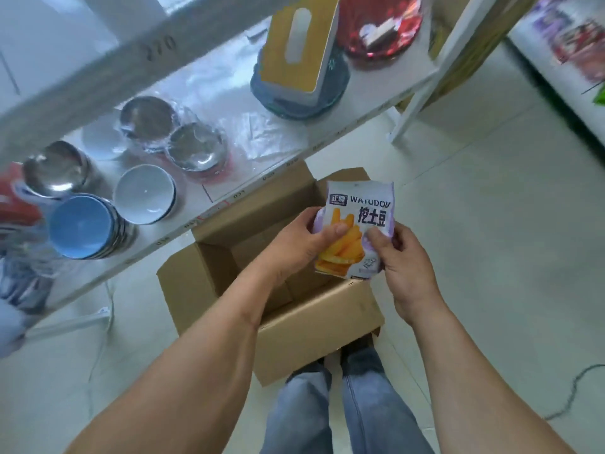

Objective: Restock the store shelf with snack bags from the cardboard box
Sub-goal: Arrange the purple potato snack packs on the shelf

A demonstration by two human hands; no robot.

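Observation:
A white and purple snack bag [363, 208] printed with yellow fries is held upright above the open cardboard box [314, 326] on the floor. My left hand [302, 245] grips the bag's left edge, thumb across the front. My right hand [401, 260] pinches its lower right side. The box interior that shows between my arms looks brown and bare. The white store shelf [248, 188] runs diagonally just beyond the box, its front edge close to the bag.
The shelf holds steel bowls [193, 149], a white bowl [145, 194], stacked blue bowls [82, 226], a yellow carton [299, 44] on dark plates and a red container [379, 24]. Another stocked shelf [576, 50] stands at the right. A cable [576, 388] lies on the tiled floor.

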